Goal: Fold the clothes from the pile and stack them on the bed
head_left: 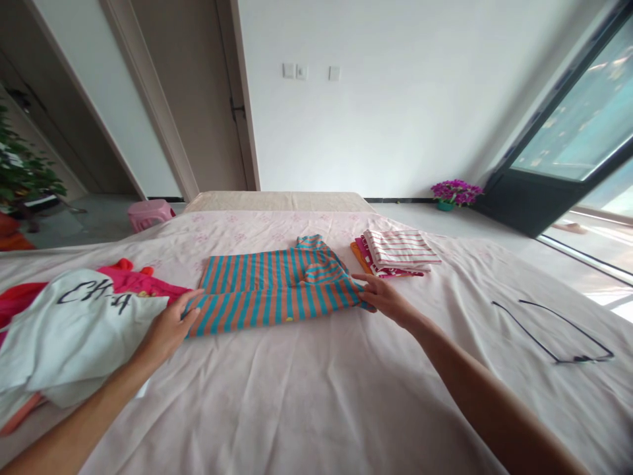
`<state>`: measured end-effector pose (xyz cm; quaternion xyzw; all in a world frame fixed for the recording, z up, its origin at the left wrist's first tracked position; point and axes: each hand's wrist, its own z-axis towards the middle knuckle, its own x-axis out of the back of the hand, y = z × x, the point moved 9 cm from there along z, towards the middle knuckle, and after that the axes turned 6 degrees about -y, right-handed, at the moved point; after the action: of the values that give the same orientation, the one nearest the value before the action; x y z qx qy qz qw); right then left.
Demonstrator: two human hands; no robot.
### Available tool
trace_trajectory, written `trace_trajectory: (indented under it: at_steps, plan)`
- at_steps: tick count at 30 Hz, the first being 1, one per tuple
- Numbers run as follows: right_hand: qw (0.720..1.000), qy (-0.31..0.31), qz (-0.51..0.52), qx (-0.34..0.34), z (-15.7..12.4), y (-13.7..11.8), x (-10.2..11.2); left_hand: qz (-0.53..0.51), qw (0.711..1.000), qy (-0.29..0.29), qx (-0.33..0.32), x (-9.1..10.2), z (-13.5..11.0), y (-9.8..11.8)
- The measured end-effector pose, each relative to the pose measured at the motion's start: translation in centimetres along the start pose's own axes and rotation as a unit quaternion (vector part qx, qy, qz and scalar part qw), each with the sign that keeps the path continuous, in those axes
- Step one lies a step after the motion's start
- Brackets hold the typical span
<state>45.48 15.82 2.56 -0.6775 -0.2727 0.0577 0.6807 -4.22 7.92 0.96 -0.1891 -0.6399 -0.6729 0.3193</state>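
Observation:
A teal and brown striped shirt (257, 284) lies partly folded on the pale bedsheet (297, 396), its near side turned over toward the far side. My left hand (171, 323) pinches its near left corner. At the right end, my right hand (383, 297) grips the shirt's edge between thumb and fingers. Part of the striped cloth, perhaps a sleeve or collar, is bunched near the right end. Just beyond my right hand sits a stack of folded clothes (400, 251), topped by a white piece with red stripes.
Left of the shirt is a loose heap with a white shirt (89, 330) and red garments (143, 280). Eyeglasses (568, 356) lie at the right. On the floor stand a pink stool (151, 214) and potted purple flowers (455, 191); a door (182, 92) is beyond.

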Motion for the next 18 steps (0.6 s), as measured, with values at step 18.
trace_trajectory:
  at_steps: [18]
  plan:
    - [0.807,-0.004,-0.579,0.118,4.0,-6.2,-10.8,0.269,0.926,-0.119,-0.236,-9.0,-2.8,11.0]
